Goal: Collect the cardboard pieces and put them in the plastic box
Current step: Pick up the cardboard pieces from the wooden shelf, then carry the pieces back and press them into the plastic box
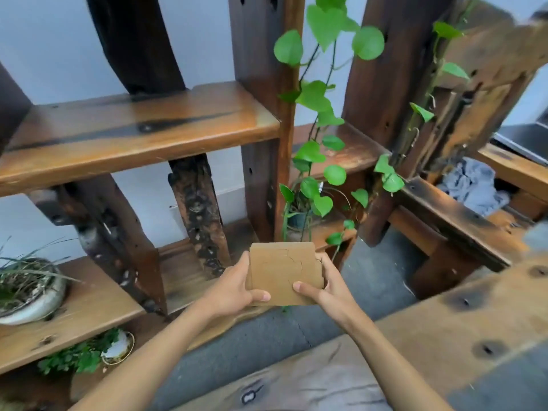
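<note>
A small stack of brown cardboard pieces (281,271) is held upright in front of me, at the lower middle of the head view. My left hand (237,287) grips its left edge, thumb across the lower front. My right hand (326,287) grips the right edge, thumb on the front and fingers behind. The front piece shows curved cut lines. No plastic box is in view.
A dark wooden shelf unit (142,129) stands ahead, with a climbing green vine (317,102) at its middle. A white pot of grass (32,289) sits on the lower left shelf. Grey cloth (471,185) lies on the right. A wooden tabletop (444,336) is at lower right.
</note>
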{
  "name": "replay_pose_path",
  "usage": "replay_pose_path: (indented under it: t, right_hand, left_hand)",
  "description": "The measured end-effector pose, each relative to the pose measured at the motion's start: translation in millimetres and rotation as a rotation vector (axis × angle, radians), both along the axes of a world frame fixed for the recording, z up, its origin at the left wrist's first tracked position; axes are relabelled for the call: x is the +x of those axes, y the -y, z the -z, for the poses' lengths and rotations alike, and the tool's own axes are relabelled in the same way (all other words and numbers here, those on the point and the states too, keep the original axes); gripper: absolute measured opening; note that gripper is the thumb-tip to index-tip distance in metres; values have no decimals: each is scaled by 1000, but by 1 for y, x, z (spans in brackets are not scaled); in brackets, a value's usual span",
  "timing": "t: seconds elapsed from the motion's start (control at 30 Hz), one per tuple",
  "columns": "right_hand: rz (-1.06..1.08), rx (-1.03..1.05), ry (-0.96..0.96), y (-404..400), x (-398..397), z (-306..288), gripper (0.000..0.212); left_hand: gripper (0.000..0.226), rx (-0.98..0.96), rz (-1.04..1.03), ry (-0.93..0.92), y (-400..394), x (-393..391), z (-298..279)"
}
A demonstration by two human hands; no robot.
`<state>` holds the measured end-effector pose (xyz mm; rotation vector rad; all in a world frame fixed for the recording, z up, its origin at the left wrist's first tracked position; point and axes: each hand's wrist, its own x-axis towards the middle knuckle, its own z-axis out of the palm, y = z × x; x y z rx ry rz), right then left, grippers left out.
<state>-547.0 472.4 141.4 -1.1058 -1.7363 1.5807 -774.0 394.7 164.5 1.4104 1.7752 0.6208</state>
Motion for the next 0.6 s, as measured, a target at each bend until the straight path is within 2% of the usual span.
replay_pose_path:
  t: [0.27,0.43,0.6]
  right_hand:
    - [246,-83,-11,78,47,29,43]
    - [393,-131,-45,117,76,43,43]
    - [557,-175,-57,161,113,59,42]
  left_hand:
    - [85,-41,202,94,27,41,38]
    - [91,-120,312,77,36,67,53]
    - [82,-163,475,43,40,110,65]
